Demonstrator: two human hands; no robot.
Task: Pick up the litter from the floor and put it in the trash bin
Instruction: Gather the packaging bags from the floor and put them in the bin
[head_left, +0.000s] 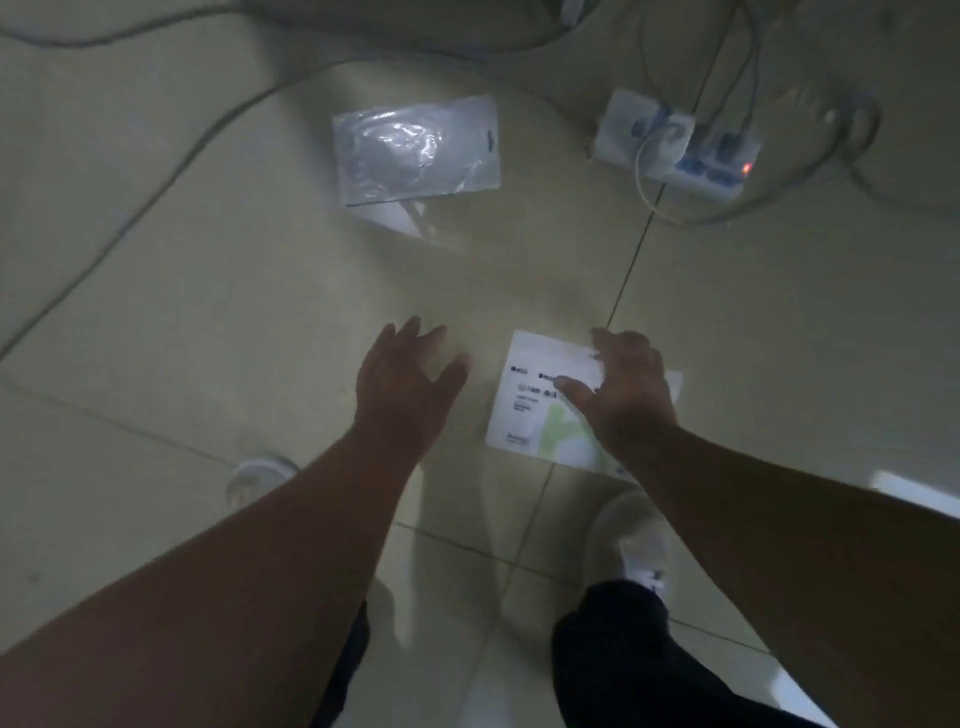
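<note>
— What do I have under my hands now?

— Your right hand (626, 387) is over a flat white packet (540, 405) that lies on the tiled floor (234, 291), just in front of your right shoe (636, 540). The fingers are bent down onto the upper right part of the packet and the thumb lies on its printed face. It looks like the hand touches the packet, but the picture is blurred and I cannot tell if the fingers already pinch the edge.

— And my left hand?

— Your left hand (402, 382) is above the bare floor, beside the packet on its left and apart from it. The fingers are spread and relaxed, and it holds nothing.

— Is there other litter?

— Yes. A clear plastic bag (415, 153) lies flat on the floor further ahead of you, well apart from both hands. Under its near edge there is something white, maybe a paper, but I cannot say what it is.

— What else is near?

— A white power strip (675, 145) is on the floor to the right of the clear bag, with several plugs in it and a small red light (747, 168) at one end. Thin cables (156, 192) run over the floor on the left and behind the strip. Your left shoe (260, 475) shows partly behind your left forearm. The trash bin I do not see in this view.
</note>
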